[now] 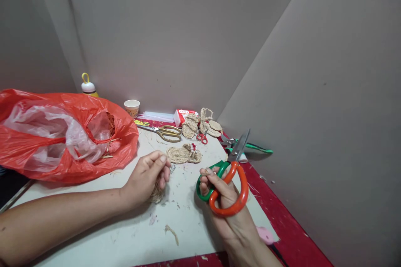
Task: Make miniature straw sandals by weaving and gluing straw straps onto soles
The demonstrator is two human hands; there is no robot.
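My right hand [222, 200] is wrapped around the handles of large scissors [236, 167], one loop green and the other orange. Their metal blades point up and away from me. My left hand [148, 175] is closed, thumb pressed to the curled fingers; what is in the pinch is too small to make out. Below that palm shows part of a braided straw piece [156, 195], mostly hidden, and I cannot tell whether it is held. Just beyond my hands lies a small woven straw slipper [184, 154] with red and white beads on its strap.
A red plastic bag [125, 150] fills the left side. Gold-handled scissors [163, 131], a paper cup [132, 108], small red scissors [202, 137], more woven pieces [190, 125] and green-handled pliers [257, 147] lie toward the back. Grey walls [156, 50] enclose the table.
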